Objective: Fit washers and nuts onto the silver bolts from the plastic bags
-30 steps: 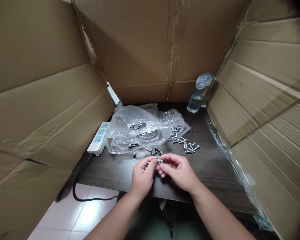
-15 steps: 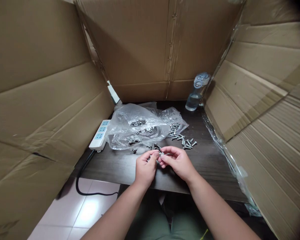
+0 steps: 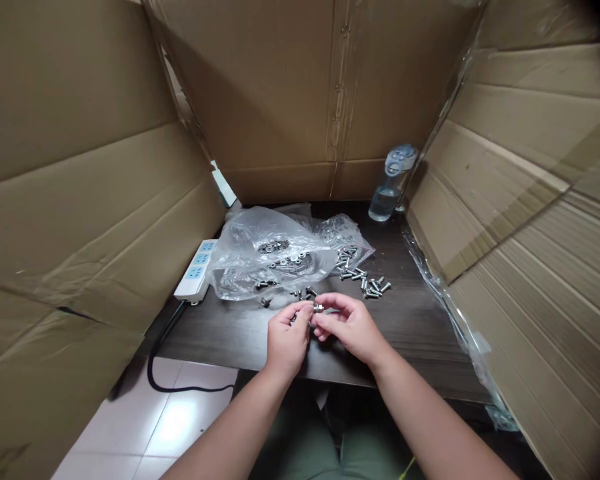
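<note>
Just above the table's front part, a small silver bolt (image 3: 319, 308) sits between my two hands, with what looks like a nut or washer on it. My left hand (image 3: 287, 339) is closed, thumb and forefinger pinching one end. Another dark metal piece shows by its curled fingers. My right hand (image 3: 349, 328) is closed around the bolt's other end with thumb and fingertips. Beyond the hands lie several dark-looking bolts (image 3: 304, 293). Silver bolts (image 3: 375, 288) lie loose to the right, and washers and nuts (image 3: 286, 257) rest on a clear plastic bag (image 3: 230, 273).
A white power strip (image 3: 194, 279) with a black cable (image 3: 155, 353) stands at the table's left edge. At the back right is a clear water bottle (image 3: 386, 200). A second plastic bag (image 3: 343, 230) lies by the silver bolts. Cardboard walls (image 3: 260, 100) enclose the table on three sides.
The bolt between my fingertips has turned a little and shows more plainly. Both hands stay close together; the whole view has shifted slightly.
</note>
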Motion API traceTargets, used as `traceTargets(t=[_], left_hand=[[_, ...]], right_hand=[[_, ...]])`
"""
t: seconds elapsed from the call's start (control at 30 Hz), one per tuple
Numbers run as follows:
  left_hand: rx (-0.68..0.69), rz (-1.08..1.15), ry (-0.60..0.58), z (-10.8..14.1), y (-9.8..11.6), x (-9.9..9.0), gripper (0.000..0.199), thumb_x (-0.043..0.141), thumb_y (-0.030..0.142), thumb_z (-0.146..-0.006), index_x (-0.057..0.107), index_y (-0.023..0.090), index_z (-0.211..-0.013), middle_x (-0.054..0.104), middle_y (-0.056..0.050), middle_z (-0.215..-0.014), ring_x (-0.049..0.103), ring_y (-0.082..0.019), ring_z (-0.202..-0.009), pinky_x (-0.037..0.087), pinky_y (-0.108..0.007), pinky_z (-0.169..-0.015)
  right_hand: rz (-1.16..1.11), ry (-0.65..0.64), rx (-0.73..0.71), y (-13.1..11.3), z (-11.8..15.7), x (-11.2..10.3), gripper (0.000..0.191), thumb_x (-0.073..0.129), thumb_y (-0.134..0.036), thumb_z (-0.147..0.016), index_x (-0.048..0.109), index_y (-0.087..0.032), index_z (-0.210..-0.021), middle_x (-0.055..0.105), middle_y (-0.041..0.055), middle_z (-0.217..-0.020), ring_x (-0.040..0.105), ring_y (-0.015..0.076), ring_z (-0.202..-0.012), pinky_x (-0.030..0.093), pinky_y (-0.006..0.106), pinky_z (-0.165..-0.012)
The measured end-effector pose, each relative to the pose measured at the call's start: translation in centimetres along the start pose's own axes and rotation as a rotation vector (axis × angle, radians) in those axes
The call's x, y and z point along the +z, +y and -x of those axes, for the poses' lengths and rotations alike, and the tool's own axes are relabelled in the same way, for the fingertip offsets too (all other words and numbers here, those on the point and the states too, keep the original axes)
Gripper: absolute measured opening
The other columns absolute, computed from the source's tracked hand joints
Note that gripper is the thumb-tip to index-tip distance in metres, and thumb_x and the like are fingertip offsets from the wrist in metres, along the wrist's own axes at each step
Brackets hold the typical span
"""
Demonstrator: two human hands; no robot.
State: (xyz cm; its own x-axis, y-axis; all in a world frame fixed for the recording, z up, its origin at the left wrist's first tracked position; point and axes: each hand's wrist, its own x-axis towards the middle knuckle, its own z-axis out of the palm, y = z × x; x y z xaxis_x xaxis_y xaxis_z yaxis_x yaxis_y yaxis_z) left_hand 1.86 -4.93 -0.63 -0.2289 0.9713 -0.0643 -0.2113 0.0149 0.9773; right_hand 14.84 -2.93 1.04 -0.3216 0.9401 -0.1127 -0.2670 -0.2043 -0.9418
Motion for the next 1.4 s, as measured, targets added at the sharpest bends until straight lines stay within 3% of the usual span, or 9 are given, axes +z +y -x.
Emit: traceTargets(t=[0.13,0.27,0.5,0.63,0.77,0.97,1.1,1.23,1.4], left_hand=[[-0.010,0.019,-0.009,-0.01,-0.06,0.04,0.030,0.069,0.041,-0.072,0.070,0.013,-0.085,0.059,0.001,-0.055,0.043,-0.006,-0.040,0.031,-0.019,-0.039],[-0.045,0.070,-0.035,0.03,0.05,0.15,0.030,0.069,0.039,-0.073,0.068,0.012,-0.086,0.058,0.001,-0.058,0.036,-0.003,-0.038,0.026,-0.017,-0.037],[-0.084,0.128,-0.018,0.07,0.22,0.24,0.030,0.071,0.038,-0.070,0.067,0.012,-0.085,0.054,0.003,-0.053,0.034,-0.002,-0.038,0.024,-0.016,-0.037],[-0.057,0.077,-0.036,0.10,0.13,0.17,0.029,0.071,0.038,-0.071,0.068,0.013,-0.086,0.057,0.002,-0.056,0.036,-0.003,-0.038,0.026,-0.017,-0.038],[-0.052,0.053,-0.058,0.13,0.12,0.16,0.030,0.071,0.037,-0.071,0.069,0.012,-0.087,0.060,0.001,-0.059,0.037,-0.003,-0.038,0.026,-0.018,-0.038],[-0.078,0.107,-0.003,0.11,0.10,0.19,0.031,0.072,0.039,-0.069,0.068,0.013,-0.085,0.055,0.003,-0.052,0.035,-0.003,-0.037,0.025,-0.018,-0.038],[-0.058,0.049,-0.030,0.11,0.13,0.13,0.030,0.072,0.038,-0.070,0.069,0.012,-0.085,0.057,0.002,-0.054,0.037,-0.004,-0.039,0.027,-0.018,-0.039],[-0.065,0.024,-0.047,0.17,0.36,0.23,0.030,0.071,0.038,-0.070,0.070,0.012,-0.085,0.059,0.000,-0.057,0.037,-0.003,-0.039,0.025,-0.018,-0.038],[-0.106,0.131,-0.019,0.16,0.39,0.37,0.032,0.072,0.038,-0.069,0.068,0.011,-0.085,0.054,0.003,-0.052,0.034,-0.003,-0.038,0.023,-0.017,-0.037]], right_hand=[[0.116,0.004,0.017,-0.01,-0.26,0.22,0.036,0.073,-0.045,-0.067,0.063,-0.012,-0.078,0.065,0.0023,-0.060,0.057,0.0097,-0.042,0.046,0.020,-0.041],[0.199,0.008,0.079,0.54,-0.60,-0.10,0.052,0.052,-0.061,-0.080,0.057,-0.013,-0.062,0.052,-0.0016,-0.041,0.050,0.0093,-0.030,0.037,0.017,-0.029],[-0.016,0.008,0.000,0.12,0.00,-0.03,0.044,0.078,-0.040,-0.064,0.059,-0.015,-0.094,0.067,0.0022,-0.070,0.064,0.0136,-0.054,0.055,0.025,-0.051],[0.066,0.021,0.029,0.00,-0.21,0.13,0.037,0.074,-0.046,-0.067,0.062,-0.012,-0.076,0.065,0.0027,-0.059,0.059,0.0108,-0.044,0.050,0.020,-0.042],[0.129,0.065,0.105,0.39,-0.54,-0.21,0.052,0.055,-0.062,-0.076,0.057,-0.012,-0.062,0.054,0.0000,-0.042,0.052,0.0109,-0.031,0.040,0.019,-0.029],[-0.078,0.032,0.043,-0.04,-0.14,-0.21,0.044,0.081,-0.037,-0.061,0.061,-0.013,-0.091,0.068,0.0029,-0.069,0.065,0.0136,-0.056,0.056,0.027,-0.057],[-0.020,0.016,0.064,-0.04,-0.26,-0.09,0.035,0.077,-0.041,-0.064,0.063,-0.011,-0.075,0.066,0.0030,-0.059,0.060,0.0105,-0.046,0.051,0.021,-0.046],[0.026,0.055,0.096,0.15,-0.48,-0.20,0.045,0.062,-0.056,-0.074,0.058,-0.012,-0.063,0.058,-0.0002,-0.047,0.053,0.0100,-0.034,0.041,0.019,-0.031],[-0.080,0.000,0.068,-0.34,-0.09,-0.13,0.040,0.080,-0.038,-0.062,0.063,-0.013,-0.088,0.068,0.0027,-0.067,0.064,0.0129,-0.054,0.055,0.025,-0.053]])
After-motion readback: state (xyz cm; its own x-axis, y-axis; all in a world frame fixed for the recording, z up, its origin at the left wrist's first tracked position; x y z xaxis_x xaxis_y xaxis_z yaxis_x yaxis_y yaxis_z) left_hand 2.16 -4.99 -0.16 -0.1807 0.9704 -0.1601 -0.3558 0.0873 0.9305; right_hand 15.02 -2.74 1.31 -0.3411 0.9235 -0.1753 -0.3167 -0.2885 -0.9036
